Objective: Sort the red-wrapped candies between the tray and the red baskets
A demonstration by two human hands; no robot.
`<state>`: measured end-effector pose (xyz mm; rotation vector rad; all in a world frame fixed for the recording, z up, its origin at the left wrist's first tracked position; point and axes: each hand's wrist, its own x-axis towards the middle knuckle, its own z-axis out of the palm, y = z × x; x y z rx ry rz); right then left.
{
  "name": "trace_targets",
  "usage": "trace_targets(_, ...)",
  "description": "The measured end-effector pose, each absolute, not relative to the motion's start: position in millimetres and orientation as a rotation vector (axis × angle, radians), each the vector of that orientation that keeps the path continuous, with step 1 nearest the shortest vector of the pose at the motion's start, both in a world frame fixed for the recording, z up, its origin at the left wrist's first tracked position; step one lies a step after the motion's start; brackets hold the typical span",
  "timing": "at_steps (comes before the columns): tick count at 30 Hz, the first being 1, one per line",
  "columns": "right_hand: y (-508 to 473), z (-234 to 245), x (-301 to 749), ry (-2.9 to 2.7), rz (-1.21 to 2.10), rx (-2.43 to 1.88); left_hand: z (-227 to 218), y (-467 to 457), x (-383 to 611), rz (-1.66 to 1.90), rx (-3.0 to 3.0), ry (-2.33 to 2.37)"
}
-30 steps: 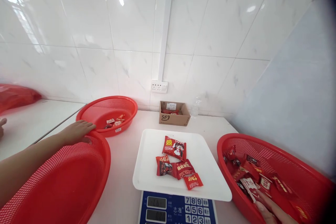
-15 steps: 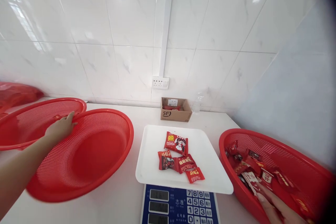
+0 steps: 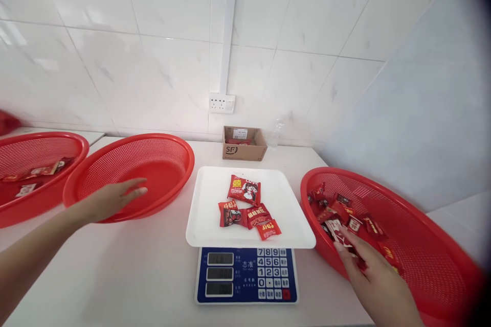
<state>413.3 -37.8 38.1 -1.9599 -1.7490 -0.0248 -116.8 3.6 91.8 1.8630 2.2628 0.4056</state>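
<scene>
My left hand (image 3: 113, 200), fingers stretched out and holding nothing, hovers over the near side of the middle red basket (image 3: 186, 184). My right hand (image 3: 374, 276) is at the right red basket (image 3: 368, 178), its thumb and fingers closed on a red-and-white snack packet (image 3: 337, 232). More small wrapped snacks (image 3: 374, 227) lie in that basket. Between my hands, a white tray (image 3: 289, 219) sits on a blue-faced digital scale (image 3: 247, 286). On the tray are one large red packet (image 3: 245, 190) and several small red packets (image 3: 259, 214).
At far left stands another red basket (image 3: 46, 138) with a few wrapped packets (image 3: 42, 169) in it. A small cardboard box (image 3: 245, 152) holding red packets stands by the tiled wall, beside a clear plastic item (image 3: 275, 134). A wall socket (image 3: 221, 103) is above the box.
My left hand has moved right, from between the two left baskets to over the middle one, which sits farther back. My right hand has come up with the red-and-white packet. The view has shifted.
</scene>
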Motion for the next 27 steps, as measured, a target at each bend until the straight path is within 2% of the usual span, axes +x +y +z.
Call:
trace_targets(3,-34.8,47.1,387.8,-1.848,0.007,-1.816,83.4,-14.4,-81.6,0.271,1.911,1.933)
trace_targets(6,-27.2,51.7,357.2,-2.009,0.121,-1.627,78.0,-17.1,-51.0,0.260,1.976,1.927)
trace_targets(10,-15.3,56.7,314.0,-2.254,0.285,-1.380,77.4,-6.9,-7.3,0.499,2.218,1.929)
trace_targets(13,-9.1,58.4,291.2,-2.371,0.327,-1.262,79.0,-3.1,32.7,0.633,2.440,1.638)
trace_targets(19,-7.5,57.9,282.1,-2.403,0.375,-1.277,72.2,-4.1,84.9,0.488,2.612,1.481)
trace_targets(24,-8.3,56.4,290.3,-2.347,0.431,-1.292,65.8,-10.4,82.6,0.620,2.508,1.396)
trace_targets(27,-6.9,54.8,292.3,-2.318,0.455,-1.313,74.3,-12.0,65.5,0.689,2.291,1.551)
